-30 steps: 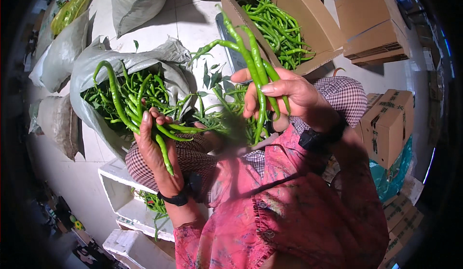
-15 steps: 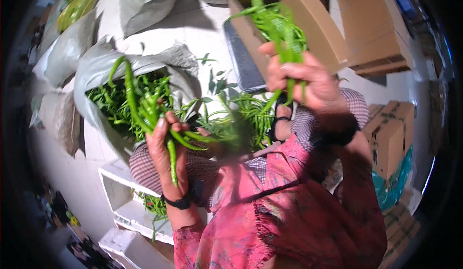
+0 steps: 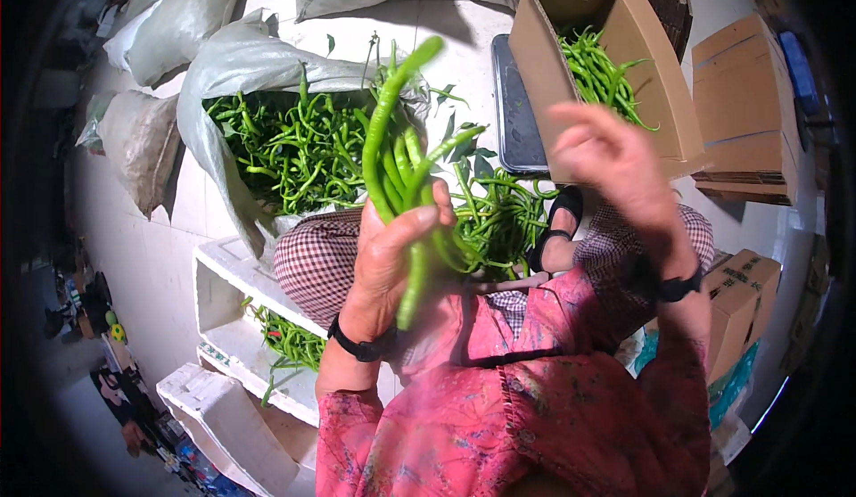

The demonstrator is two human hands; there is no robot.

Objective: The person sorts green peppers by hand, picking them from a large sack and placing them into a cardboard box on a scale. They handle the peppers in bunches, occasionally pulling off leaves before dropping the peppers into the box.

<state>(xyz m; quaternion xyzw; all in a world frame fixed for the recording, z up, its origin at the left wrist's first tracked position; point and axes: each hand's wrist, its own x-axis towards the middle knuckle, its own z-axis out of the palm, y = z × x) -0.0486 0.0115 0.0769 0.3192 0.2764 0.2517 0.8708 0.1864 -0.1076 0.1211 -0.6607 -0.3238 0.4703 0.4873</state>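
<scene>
A small bunch of long green chili peppers (image 3: pixel 390 154) is gripped in my left hand (image 3: pixel 382 256), held up in front of my lap. My right hand (image 3: pixel 615 154) holds nothing; its fingers are apart, a little blurred, just in front of the open cardboard box (image 3: pixel 664 78). Inside that box lies a heap of green chili peppers (image 3: pixel 599 73). To the left, an open whitish woven sack (image 3: pixel 209 96) is full of more peppers (image 3: pixel 299 154) with some leaves. Between my feet a loose pile of peppers (image 3: pixel 499 221) rests on the floor.
A dark flat tray-like platform (image 3: pixel 520 109) lies beside the box. White foam boxes (image 3: pixel 236 287) sit at my left, one with a few peppers. Filled sacks (image 3: pixel 183 29) stand far left. Flattened cartons (image 3: pixel 744 105) and a closed carton (image 3: pixel 740 310) are on the right.
My right hand has let go of its bunch of peppers, which now lies in the box, and opened. My left hand has moved right with its peppers. The view has shifted.
</scene>
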